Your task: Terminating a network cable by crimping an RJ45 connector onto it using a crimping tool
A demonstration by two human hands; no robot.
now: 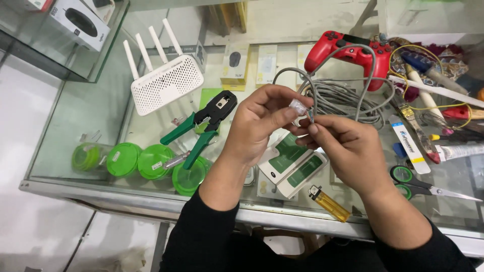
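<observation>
Clear plastic identifies the small modular connector plug (298, 107), pinched between thumb and fingertips of the left hand (262, 121) above the glass surface (75, 126). The right hand (348, 146) is closed on the end of the grey round network cable (310, 113), held at the mouth of the plug. The cable runs up to a loose coil (348, 98) lying on the surface in front of a red game controller (348, 53). Left of the hands lie a green-handled crimping tool (204, 128) and a white perforated router with four antennas (164, 80). A yellow lighter (328, 203) and green-handled scissors (428, 186) lie nearer the front edge.
</observation>
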